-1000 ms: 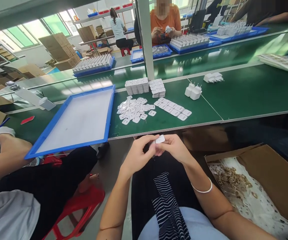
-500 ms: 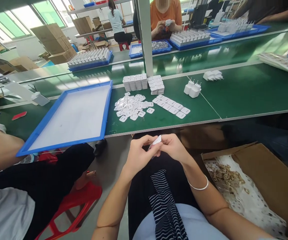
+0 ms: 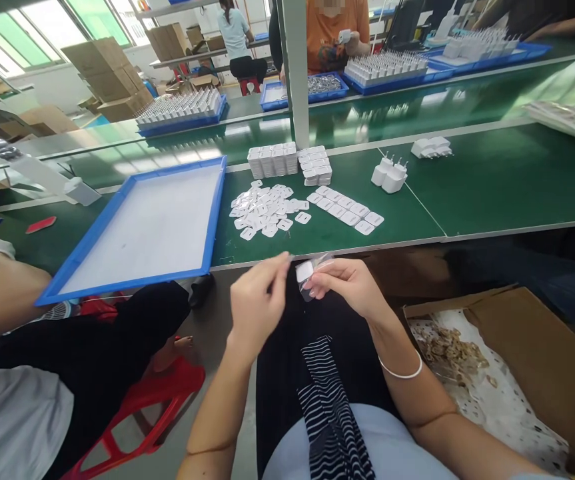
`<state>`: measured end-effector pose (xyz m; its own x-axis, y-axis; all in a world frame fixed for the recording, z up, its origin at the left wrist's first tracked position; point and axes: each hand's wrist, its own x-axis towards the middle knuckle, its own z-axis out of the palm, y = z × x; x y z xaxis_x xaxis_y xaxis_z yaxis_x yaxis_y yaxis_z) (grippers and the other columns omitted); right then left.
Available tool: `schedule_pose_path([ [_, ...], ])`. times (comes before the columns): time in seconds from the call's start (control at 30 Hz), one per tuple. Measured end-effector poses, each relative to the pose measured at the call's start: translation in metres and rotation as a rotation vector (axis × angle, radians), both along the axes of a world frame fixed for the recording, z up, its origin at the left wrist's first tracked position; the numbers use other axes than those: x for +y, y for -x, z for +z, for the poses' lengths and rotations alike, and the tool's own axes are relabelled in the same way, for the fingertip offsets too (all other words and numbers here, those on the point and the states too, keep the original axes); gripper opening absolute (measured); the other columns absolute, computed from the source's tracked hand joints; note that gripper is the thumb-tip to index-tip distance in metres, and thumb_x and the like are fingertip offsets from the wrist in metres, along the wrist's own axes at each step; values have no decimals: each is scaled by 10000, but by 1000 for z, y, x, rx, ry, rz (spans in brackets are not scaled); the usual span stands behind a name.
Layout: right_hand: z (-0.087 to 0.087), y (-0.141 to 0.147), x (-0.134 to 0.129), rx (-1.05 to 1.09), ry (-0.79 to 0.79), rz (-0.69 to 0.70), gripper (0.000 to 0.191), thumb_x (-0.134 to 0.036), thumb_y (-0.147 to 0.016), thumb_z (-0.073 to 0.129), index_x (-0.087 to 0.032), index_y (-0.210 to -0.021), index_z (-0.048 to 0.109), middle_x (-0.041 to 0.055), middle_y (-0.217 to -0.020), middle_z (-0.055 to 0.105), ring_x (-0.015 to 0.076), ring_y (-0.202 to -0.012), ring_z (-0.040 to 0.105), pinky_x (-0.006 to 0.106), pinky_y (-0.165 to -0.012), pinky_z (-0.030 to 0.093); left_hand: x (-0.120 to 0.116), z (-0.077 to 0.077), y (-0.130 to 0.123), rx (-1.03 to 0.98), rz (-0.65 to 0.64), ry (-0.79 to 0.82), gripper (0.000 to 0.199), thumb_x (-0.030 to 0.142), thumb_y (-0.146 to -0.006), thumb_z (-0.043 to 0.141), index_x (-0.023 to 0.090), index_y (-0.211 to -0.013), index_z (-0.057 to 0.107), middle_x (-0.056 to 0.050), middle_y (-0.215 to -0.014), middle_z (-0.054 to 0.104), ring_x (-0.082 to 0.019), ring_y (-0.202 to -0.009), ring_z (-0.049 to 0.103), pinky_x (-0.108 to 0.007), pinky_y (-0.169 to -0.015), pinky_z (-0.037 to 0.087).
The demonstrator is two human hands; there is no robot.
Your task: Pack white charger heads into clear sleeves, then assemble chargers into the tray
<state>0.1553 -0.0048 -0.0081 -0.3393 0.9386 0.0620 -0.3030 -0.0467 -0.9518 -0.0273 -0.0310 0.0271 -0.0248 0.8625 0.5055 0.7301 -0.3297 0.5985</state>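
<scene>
My right hand (image 3: 344, 283) pinches a small white square piece (image 3: 305, 271) with clear film around it, above my lap and just in front of the bench edge. Left of it, my left hand (image 3: 260, 293) is closed, thumb and forefinger pressed together and apart from the piece. Whatever those fingertips hold, if anything, is too small to make out. On the green bench beyond lie a loose pile of white square plates (image 3: 264, 208) and a double row of the same plates (image 3: 346, 209). Stacked plates (image 3: 273, 160) stand behind the pile.
A blue-rimmed tray (image 3: 208, 233) juts over the bench edge at left, near a neighbour's arm (image 3: 4, 293). White plug adapters (image 3: 390, 175) stand at right. An open cardboard box (image 3: 532, 360) sits low on my right. A post (image 3: 299, 80) rises behind the stacks.
My hands have parted: the left moved left, away from the white piece, which stays in my right hand and now shows its face. Across the bench, a person lowered one hand.
</scene>
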Motion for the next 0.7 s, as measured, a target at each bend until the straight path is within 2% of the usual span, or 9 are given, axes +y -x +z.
schedule_pose_path([
  [0.07, 2, 2, -2, 12, -15, -1, 158, -335, -781, 765, -180, -810, 756, 41, -738, 755, 167, -617, 703, 308, -603, 598, -6, -1, -8, -66, -173, 143, 273, 306, -946, 545, 233, -1132, 731, -44, -1142, 742, -221, -1023, 706, -320, -915, 539],
  [0.17, 1, 4, -5, 2, -62, -7, 134, -323, -816, 732, -190, -810, 747, 28, -739, 736, 160, -637, 690, 310, -628, 591, -9, -1, -13, -229, -350, 378, 271, 336, -949, 548, 233, -1128, 724, -25, -1012, 764, -185, -889, 706, -276, -816, 540],
  [0.23, -1, 6, -7, -18, -92, 12, 142, -328, -837, 711, -191, -818, 743, 34, -773, 735, 166, -667, 690, 317, -644, 585, -6, -1, -12, -299, -391, 437, 245, 353, -946, 551, 210, -987, 745, -11, -841, 743, -158, -759, 666, -255, -737, 513],
  [0.33, -4, 9, -8, -15, -97, 53, 169, -351, -848, 699, -187, -845, 741, 43, -784, 742, 174, -692, 698, 322, -656, 577, 1, -3, -10, -362, -375, 420, 345, 375, -950, 529, 169, -727, 693, -4, -676, 659, -135, -641, 580, -246, -637, 443],
  [0.43, -3, 6, -6, 2, -49, 9, 192, -372, -817, 729, -180, -824, 732, 45, -737, 748, 170, -638, 690, 310, -610, 565, 15, -6, -9, -313, -258, 319, 394, 404, -939, 526, 158, -644, 614, 8, -588, 554, -117, -559, 477, -254, -548, 341],
  [0.53, -11, -20, -4, -59, -17, -25, 197, -376, -796, 746, -180, -786, 730, 46, -700, 744, 157, -569, 654, 301, -567, 544, 42, -2, -5, -52, -1, 123, 423, 385, -951, 486, 159, -602, 568, 10, -534, 461, -107, -510, 396, -270, -532, 253],
  [0.63, -46, -77, -9, -216, 31, -44, 213, -386, -797, 741, -176, -760, 729, 58, -698, 730, 165, -562, 635, 327, -583, 541, 82, 6, 7, 291, 348, -19, 438, 359, -977, 400, 158, -644, 599, -31, -554, 516, -139, -530, 460, -280, -558, 239],
  [0.67, -63, -100, -13, -291, 48, -148, 224, -397, -792, 740, -174, -790, 726, 62, -699, 723, 182, -585, 644, 348, -604, 547, 97, 8, 12, 380, 427, -33, 434, 364, -990, 364, 156, -725, 639, -61, -619, 581, -165, -579, 519, -283, -573, 261],
  [0.7, -82, -124, -18, -395, 47, -355, 252, -421, -800, 720, -169, -811, 717, 72, -730, 720, 206, -631, 661, 377, -642, 555, 111, 10, 17, 451, 463, -32, 428, 363, -1001, 333, 158, -831, 668, -91, -712, 642, -193, -644, 573, -289, -594, 294],
])
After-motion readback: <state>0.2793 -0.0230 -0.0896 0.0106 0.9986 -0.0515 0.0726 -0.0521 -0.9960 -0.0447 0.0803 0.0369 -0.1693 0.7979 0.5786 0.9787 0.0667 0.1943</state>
